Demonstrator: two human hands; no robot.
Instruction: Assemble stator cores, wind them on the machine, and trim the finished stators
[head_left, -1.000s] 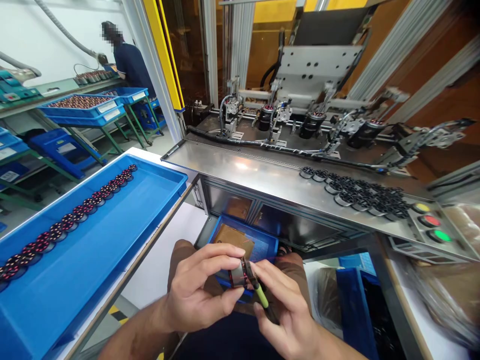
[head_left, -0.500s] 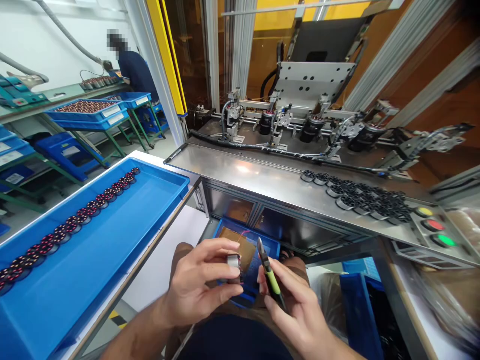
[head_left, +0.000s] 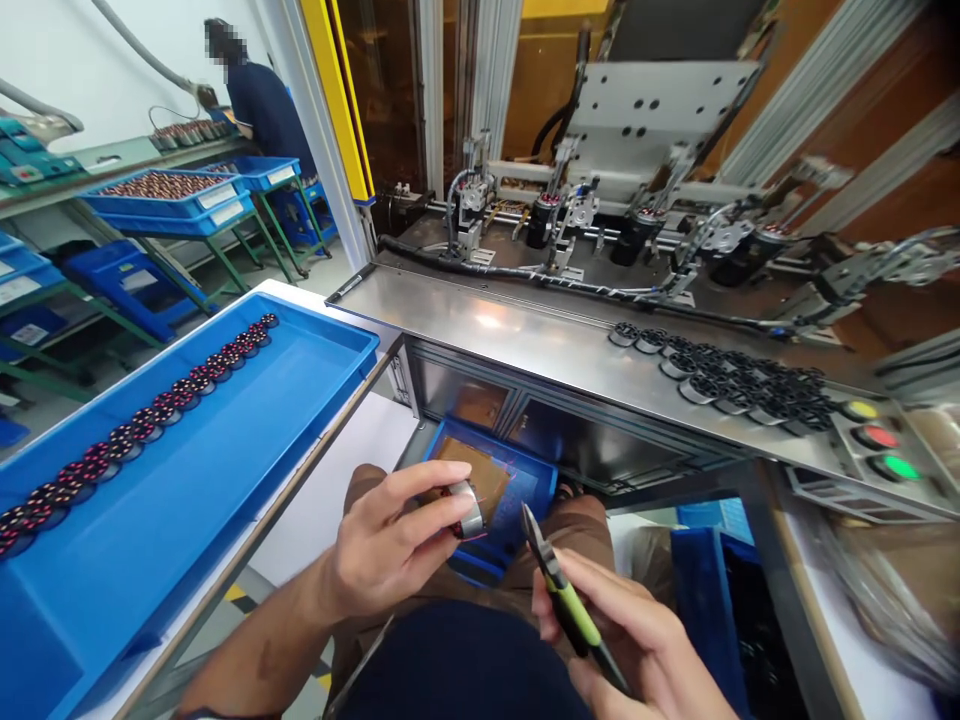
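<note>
Left hand (head_left: 382, 545) grips stator (head_left: 466, 508); right hand (head_left: 645, 640) grips cutters (head_left: 566, 600).

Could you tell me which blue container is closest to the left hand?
The small blue bin under the steel bench, just behind the left hand.

Stainless steel bench top (head_left: 510, 340) taken as reference.

- **On its right half:** a cluster of dark unwound stator cores (head_left: 739, 380).
- **At its right end:** yellow, red and green push buttons (head_left: 874, 437).
- **Behind it:** winding stations (head_left: 585, 215) with black cabling.
- **Left of it:** a blue tray (head_left: 225, 460) carrying one row of wound stators (head_left: 142, 430) along its far wall.
- **Far left beyond it:** a person in dark blue (head_left: 262, 105) stands at racked blue trays (head_left: 169, 195).
</note>
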